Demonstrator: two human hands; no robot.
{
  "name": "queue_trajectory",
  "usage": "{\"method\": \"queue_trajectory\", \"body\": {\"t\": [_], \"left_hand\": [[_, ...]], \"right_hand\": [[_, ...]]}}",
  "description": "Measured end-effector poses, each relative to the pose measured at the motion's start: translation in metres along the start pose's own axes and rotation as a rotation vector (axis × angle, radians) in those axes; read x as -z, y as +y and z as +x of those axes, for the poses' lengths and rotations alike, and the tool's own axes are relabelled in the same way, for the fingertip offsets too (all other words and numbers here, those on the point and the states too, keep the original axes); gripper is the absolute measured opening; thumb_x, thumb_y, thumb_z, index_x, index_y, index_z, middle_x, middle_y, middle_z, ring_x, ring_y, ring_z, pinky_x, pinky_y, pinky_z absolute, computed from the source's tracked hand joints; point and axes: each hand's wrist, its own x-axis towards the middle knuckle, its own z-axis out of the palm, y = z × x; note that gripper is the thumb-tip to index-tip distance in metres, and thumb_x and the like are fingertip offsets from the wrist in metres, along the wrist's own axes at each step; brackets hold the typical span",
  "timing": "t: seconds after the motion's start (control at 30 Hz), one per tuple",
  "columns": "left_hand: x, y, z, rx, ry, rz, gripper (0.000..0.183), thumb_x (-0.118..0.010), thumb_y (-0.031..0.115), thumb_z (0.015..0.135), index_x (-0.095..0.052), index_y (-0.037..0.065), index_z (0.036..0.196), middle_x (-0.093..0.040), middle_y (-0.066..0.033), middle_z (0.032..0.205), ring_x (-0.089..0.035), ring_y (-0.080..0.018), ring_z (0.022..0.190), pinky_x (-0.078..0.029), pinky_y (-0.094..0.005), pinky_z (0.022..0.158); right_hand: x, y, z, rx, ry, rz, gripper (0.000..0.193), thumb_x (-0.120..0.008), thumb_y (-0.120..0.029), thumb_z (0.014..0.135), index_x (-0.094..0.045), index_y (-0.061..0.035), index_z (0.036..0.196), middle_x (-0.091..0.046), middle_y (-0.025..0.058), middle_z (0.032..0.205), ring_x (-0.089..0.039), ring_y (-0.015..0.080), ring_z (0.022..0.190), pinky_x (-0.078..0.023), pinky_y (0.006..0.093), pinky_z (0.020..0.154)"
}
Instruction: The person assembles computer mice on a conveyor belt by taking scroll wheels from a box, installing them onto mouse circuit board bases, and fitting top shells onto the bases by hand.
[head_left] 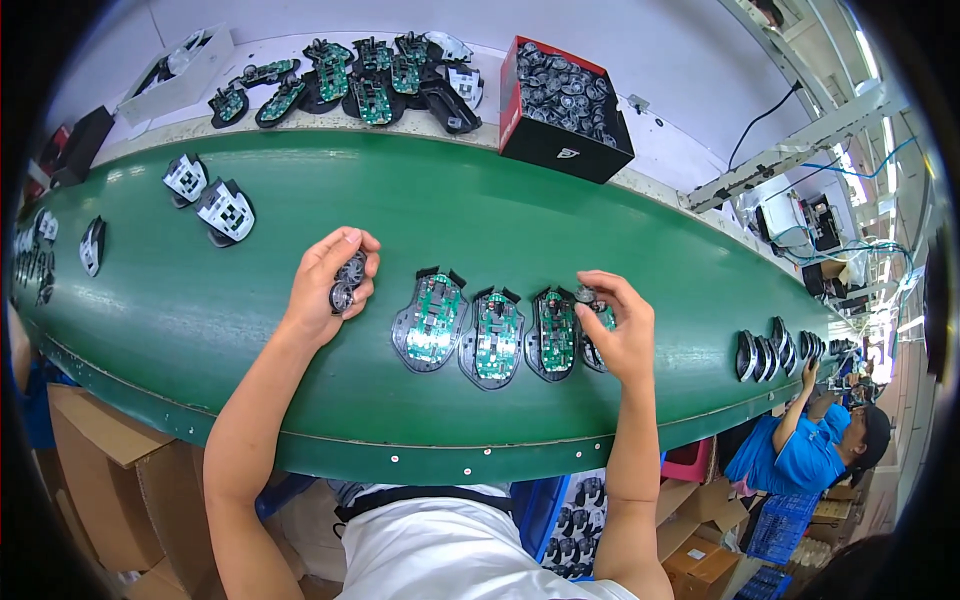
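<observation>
Several computer mouse bases with green circuit boards lie in a row before me: a leftmost base point(432, 325), a second base point(494, 340), a third base point(553, 335) and a rightmost base point(598, 345) partly covered by my right hand. My right hand point(622, 325) pinches a small scroll wheel point(585, 295) between thumb and fingers, above the top of the rightmost base. Left of the row, my left hand point(328, 280) is closed around a few dark scroll wheels point(347, 284), held over the green belt. Its palm hides part of them.
A red and black box point(575, 150) of scroll wheels stands behind the belt point(400, 190). Left of it lies a pile of mouse bases point(370, 95). White-topped mouse parts point(225, 210) sit far left, dark shells point(765, 355) right. A co-worker in blue point(805, 445) reaches onto the belt.
</observation>
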Motion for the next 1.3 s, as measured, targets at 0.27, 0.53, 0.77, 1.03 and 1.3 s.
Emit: {"method": "queue_trajectory", "body": {"t": [0.27,0.53,0.77,1.03,1.3], "left_hand": [[-0.003,0.0,-0.001,0.011,-0.047,-0.003,0.025,-0.052,0.029,0.104,-0.056,0.005,0.1,-0.056,-0.0042,0.078,-0.047,-0.0075,0.048,-0.032,-0.0202,0.034],[-0.006,-0.004,0.0,0.024,-0.052,0.0,0.024,-0.052,0.029,0.104,-0.055,0.005,0.101,-0.056,-0.0046,0.078,-0.047,-0.0076,0.048,-0.032,-0.0202,0.034],[-0.007,-0.006,-0.002,0.033,-0.064,-0.018,0.024,-0.05,0.028,0.104,-0.055,0.005,0.1,-0.056,-0.005,0.078,-0.048,-0.0081,0.048,-0.033,-0.0203,0.034],[-0.009,-0.01,0.0,0.019,-0.095,-0.053,0.025,-0.052,0.028,0.103,-0.057,0.003,0.101,-0.057,-0.0055,0.08,-0.049,-0.0082,0.051,-0.032,-0.0212,0.035],[-0.013,-0.01,-0.005,0.029,-0.087,-0.078,0.024,-0.051,0.028,0.103,-0.056,0.005,0.099,-0.058,-0.0058,0.08,-0.048,-0.0088,0.051,-0.032,-0.0215,0.035]], "right_hand": [[-0.001,-0.007,0.0,0.045,-0.026,-0.091,0.035,-0.073,0.009,0.073,-0.059,0.0017,0.104,-0.065,0.0146,0.107,-0.068,0.0274,0.097,-0.057,0.0345,0.086],[-0.001,-0.006,0.0,0.051,-0.084,-0.11,0.027,-0.074,0.008,0.074,-0.066,0.0014,0.099,-0.07,0.0137,0.108,-0.069,0.0305,0.098,-0.056,0.0369,0.086],[0.005,-0.002,-0.001,0.119,-0.168,-0.288,0.023,-0.074,0.003,0.077,-0.07,-0.002,0.099,-0.072,0.0113,0.113,-0.069,0.0318,0.103,-0.056,0.0391,0.088],[-0.004,0.004,-0.017,0.311,-0.215,-0.713,0.043,-0.059,-0.003,0.089,-0.055,-0.002,0.132,-0.056,0.0138,0.14,-0.05,0.0332,0.133,-0.042,0.0438,0.109],[0.008,0.023,-0.022,0.217,-0.134,-0.416,0.047,-0.065,-0.008,0.089,-0.056,-0.0042,0.135,-0.049,0.0152,0.145,-0.048,0.0373,0.131,-0.04,0.0453,0.108]]}}
